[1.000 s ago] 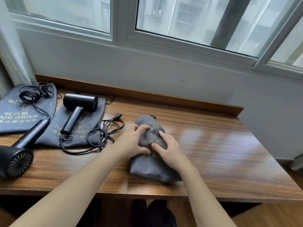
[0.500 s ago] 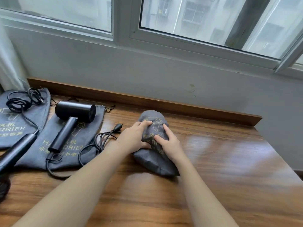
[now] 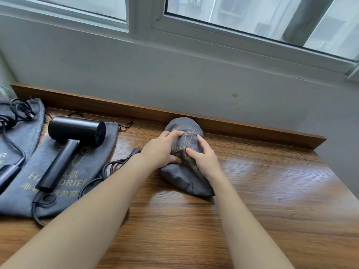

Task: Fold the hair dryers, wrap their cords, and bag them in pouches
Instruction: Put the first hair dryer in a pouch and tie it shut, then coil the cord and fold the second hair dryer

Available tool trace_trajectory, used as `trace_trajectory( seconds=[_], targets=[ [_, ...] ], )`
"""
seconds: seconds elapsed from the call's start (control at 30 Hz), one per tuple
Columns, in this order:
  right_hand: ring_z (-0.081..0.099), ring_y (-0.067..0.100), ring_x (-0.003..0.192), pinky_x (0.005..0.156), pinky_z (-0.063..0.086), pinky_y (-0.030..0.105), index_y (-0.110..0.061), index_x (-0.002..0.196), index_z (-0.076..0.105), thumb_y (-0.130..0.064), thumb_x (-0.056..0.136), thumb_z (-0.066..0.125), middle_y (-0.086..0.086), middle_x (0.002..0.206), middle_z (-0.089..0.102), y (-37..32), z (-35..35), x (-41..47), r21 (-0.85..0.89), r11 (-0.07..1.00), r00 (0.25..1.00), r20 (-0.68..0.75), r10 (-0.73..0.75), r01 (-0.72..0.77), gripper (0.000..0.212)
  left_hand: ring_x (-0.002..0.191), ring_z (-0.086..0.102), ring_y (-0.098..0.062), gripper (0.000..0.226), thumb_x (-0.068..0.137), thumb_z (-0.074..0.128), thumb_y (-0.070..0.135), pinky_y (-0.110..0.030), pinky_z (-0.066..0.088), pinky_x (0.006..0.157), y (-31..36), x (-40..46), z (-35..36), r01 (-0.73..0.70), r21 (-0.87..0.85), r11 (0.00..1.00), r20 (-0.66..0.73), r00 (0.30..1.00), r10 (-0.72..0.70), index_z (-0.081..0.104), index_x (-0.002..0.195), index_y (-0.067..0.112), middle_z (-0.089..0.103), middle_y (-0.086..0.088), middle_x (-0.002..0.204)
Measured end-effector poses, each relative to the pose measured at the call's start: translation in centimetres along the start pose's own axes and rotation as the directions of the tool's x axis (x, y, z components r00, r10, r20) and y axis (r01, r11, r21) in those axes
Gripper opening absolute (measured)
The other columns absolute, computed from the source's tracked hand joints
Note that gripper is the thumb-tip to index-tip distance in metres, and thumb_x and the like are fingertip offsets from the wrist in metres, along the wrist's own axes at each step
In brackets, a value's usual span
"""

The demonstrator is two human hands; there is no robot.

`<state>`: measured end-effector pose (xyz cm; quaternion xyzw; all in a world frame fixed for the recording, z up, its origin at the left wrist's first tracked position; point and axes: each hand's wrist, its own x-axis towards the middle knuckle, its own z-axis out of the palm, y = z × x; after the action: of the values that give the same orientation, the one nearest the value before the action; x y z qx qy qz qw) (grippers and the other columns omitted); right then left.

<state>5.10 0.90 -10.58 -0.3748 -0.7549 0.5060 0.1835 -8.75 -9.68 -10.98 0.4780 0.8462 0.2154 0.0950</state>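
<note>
The bench [image 3: 262, 220] runs under the window, its raised back edge [image 3: 252, 131] against the wall. On its left side lie two flat grey pouches: one [image 3: 17, 133] cut by the frame's edge with a coil of cord on it, the other [image 3: 64, 179] carrying an unfolded black hair dryer [image 3: 75, 131], handle out straight, its cord [image 3: 108, 167] trailing loose across the bench toward my left forearm. A second dryer's handle [image 3: 7, 173] only just shows at the far left.

In the middle sits the filled pouch [image 3: 186, 171], bulging, its far end touching the back edge. I judge one dryer is bagged inside it, though I cannot see in.

My left hand [image 3: 163, 150] has its grip curled over the pouch's left flank, thumb tucked low. My right hand [image 3: 206, 160] grips the top right, fingers [image 3: 202, 142] bent into the cloth.

What worries me: the drawstring end is hidden from me, so if the mouth is not cinched, the dryer could slide out once I let go. Pressing harder against the back edge could tip or roll the rounded bundle. And the loose cord lies just beside my left forearm; pulling my arm back carelessly could snag it and drag the unfolded dryer off its pouch.
</note>
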Motion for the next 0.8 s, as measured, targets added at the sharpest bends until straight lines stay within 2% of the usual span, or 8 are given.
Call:
trace_trajectory(
  seconds=[0.13, 0.23, 0.3, 0.4, 0.5, 0.57, 0.67, 0.8],
  targets=[
    [0.039, 0.016, 0.140, 0.113, 0.031, 0.030, -0.031, 0.151, 0.038, -0.033, 0.089, 0.070, -0.004, 0.154, 0.041, -1.1, -0.1, -1.0, -0.122, 0.993, 1.000, -0.004, -0.012, 0.011, 0.070, 0.128, 0.051, -0.034, 0.103, 0.070, 0.083, 0.041, -0.043, 0.044, 0.102, 0.4, -1.2, -0.8, 0.001, 0.037, 0.999, 0.054, 0.999, -0.003, 0.019, 0.150, 0.041, 0.038, 0.003, 0.151],
    [0.028, 0.022, 0.147, 0.115, 0.028, 0.036, -0.026, 0.154, 0.031, -0.038, 0.092, 0.063, 0.003, 0.161, 0.029, -1.9, 1.1, -3.2, -0.399, 0.915, 0.996, -0.039, -0.082, 0.060, 0.071, 0.130, 0.048, -0.032, 0.109, 0.070, 0.081, 0.049, -0.044, 0.043, 0.104, -0.4, -3.2, -1.6, -0.014, 0.108, 0.994, 0.131, 0.991, 0.000, 0.010, 0.153, 0.042, 0.042, -0.001, 0.149],
    [0.021, 0.024, 0.150, 0.120, 0.024, 0.043, -0.024, 0.153, 0.031, -0.040, 0.093, 0.060, 0.006, 0.162, 0.025, -2.5, 2.6, -5.2, -0.552, 0.826, 0.979, -0.082, -0.188, 0.113, 0.069, 0.132, 0.043, -0.029, 0.103, 0.072, 0.076, 0.057, -0.046, 0.041, 0.106, -1.3, -5.1, -2.6, 0.002, 0.146, 0.989, 0.115, 0.993, -0.019, 0.013, 0.152, 0.043, 0.040, -0.001, 0.149],
    [0.015, 0.024, 0.151, 0.122, 0.015, 0.048, -0.022, 0.149, 0.038, -0.041, 0.094, 0.056, 0.004, 0.161, 0.027, -3.5, 5.7, -8.5, -0.648, 0.714, 0.936, -0.004, -0.351, 0.265, 0.061, 0.128, 0.043, -0.026, 0.086, 0.075, 0.070, 0.062, -0.046, 0.042, 0.099, -2.9, -8.4, -5.0, 0.137, 0.207, 0.969, -0.151, 0.983, -0.106, 0.030, 0.147, 0.038, 0.047, 0.000, 0.139],
    [0.022, 0.024, 0.149, 0.122, 0.016, 0.050, -0.022, 0.143, 0.049, -0.044, 0.093, 0.057, 0.004, 0.156, 0.037, -4.4, 9.4, -11.3, -0.631, 0.646, 0.877, 0.119, -0.465, 0.428, 0.055, 0.122, 0.044, -0.027, 0.072, 0.076, 0.070, 0.058, -0.046, 0.044, 0.095, -5.3, -11.8, -7.2, 0.319, 0.277, 0.906, -0.350, 0.912, -0.214, 0.043, 0.137, 0.030, 0.049, -0.003, 0.130],
    [0.028, 0.024, 0.145, 0.119, 0.025, 0.046, -0.021, 0.143, 0.049, -0.047, 0.091, 0.059, 0.004, 0.153, 0.040, -5.0, 11.9, -12.4, -0.567, 0.688, 0.885, 0.189, -0.426, 0.453, 0.059, 0.124, 0.042, -0.030, 0.070, 0.076, 0.071, 0.056, -0.047, 0.043, 0.097, -7.4, -13.9, -8.5, 0.460, 0.296, 0.837, -0.375, 0.862, -0.341, 0.044, 0.134, 0.026, 0.046, -0.006, 0.131],
    [0.031, 0.024, 0.141, 0.116, 0.029, 0.040, -0.020, 0.147, 0.043, -0.049, 0.092, 0.059, 0.003, 0.152, 0.041, -5.1, 15.0, -13.5, -0.524, 0.731, 0.897, 0.319, -0.307, 0.437, 0.063, 0.129, 0.041, -0.033, 0.069, 0.079, 0.068, 0.058, -0.049, 0.040, 0.100, -10.9, -16.7, -9.5, 0.617, 0.241, 0.749, -0.313, 0.780, -0.541, 0.043, 0.130, 0.020, 0.044, -0.010, 0.136],
    [0.036, 0.024, 0.136, 0.116, 0.027, 0.038, -0.019, 0.145, 0.045, -0.048, 0.094, 0.055, 0.004, 0.146, 0.047, -4.6, 16.7, -14.5, -0.619, 0.659, 0.902, 0.336, -0.271, 0.428, 0.059, 0.117, 0.056, -0.035, 0.052, 0.088, 0.061, 0.053, -0.045, 0.049, 0.090, -13.9, -18.9, -8.9, 0.613, 0.091, 0.785, -0.166, 0.787, -0.594, 0.046, 0.115, 0.012, 0.057, -0.013, 0.127]
  ],
)
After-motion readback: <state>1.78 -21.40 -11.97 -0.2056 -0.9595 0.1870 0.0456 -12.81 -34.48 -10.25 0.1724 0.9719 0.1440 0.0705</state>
